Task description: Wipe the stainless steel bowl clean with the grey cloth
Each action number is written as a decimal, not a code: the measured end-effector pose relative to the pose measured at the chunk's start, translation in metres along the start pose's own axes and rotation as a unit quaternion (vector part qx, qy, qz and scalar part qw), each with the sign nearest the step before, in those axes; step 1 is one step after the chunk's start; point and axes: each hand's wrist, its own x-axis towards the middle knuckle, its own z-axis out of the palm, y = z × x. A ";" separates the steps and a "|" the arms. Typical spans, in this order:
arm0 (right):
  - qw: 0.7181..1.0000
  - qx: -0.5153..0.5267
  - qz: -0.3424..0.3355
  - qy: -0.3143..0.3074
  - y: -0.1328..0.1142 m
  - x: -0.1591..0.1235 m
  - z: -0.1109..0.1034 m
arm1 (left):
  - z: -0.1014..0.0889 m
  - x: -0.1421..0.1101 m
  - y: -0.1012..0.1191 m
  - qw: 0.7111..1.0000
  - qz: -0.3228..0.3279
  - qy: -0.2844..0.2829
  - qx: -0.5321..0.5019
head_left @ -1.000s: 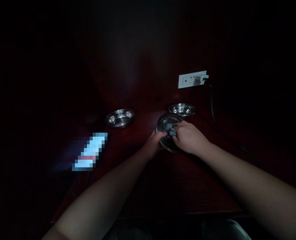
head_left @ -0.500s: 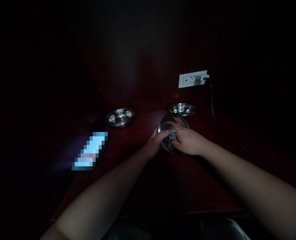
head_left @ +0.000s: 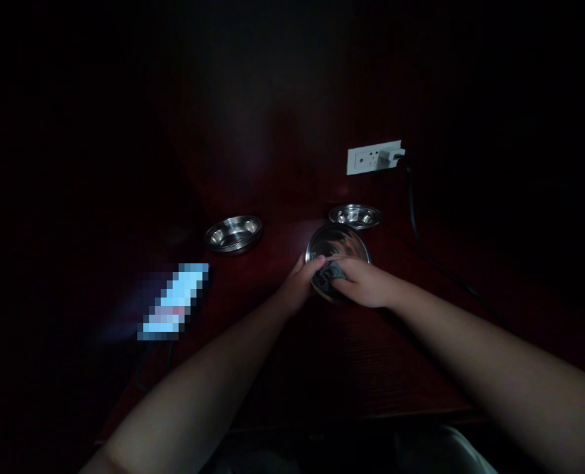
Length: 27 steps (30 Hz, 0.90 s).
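Note:
A shiny metal bowl [head_left: 339,238] is tilted toward me above the dark red table. My left hand [head_left: 305,282] grips its left rim, thumb over the edge and the other fingers hidden behind. Inside the bowl, my right hand [head_left: 364,280] is closed on a dark grey patterned cloth [head_left: 328,275], pressed against the inner surface. The right fingertips are partly hidden by the cloth.
A stack of metal bowls [head_left: 233,234] stands at the left, and another metal bowl [head_left: 355,216] sits behind the held one. A lit phone [head_left: 176,301] lies left. The wall socket [head_left: 374,158] holds a plug whose dark cable [head_left: 411,204] runs down right.
My right hand has shifted slightly left and down inside the bowl with the cloth. The whole view has moved slightly; the left hand keeps its hold on the rim.

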 end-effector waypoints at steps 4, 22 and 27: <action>0.998 0.008 -0.034 0.053 0.002 0.000 0.004 | 0.005 -0.002 0.004 1.000 0.012 -0.008 -0.020; 0.983 -0.165 0.072 0.029 0.009 -0.002 0.007 | 0.005 -0.002 0.006 1.000 -0.023 -0.010 0.010; 0.981 -0.169 0.094 0.015 0.008 -0.002 0.004 | 0.003 0.000 0.006 0.999 -0.026 -0.023 0.008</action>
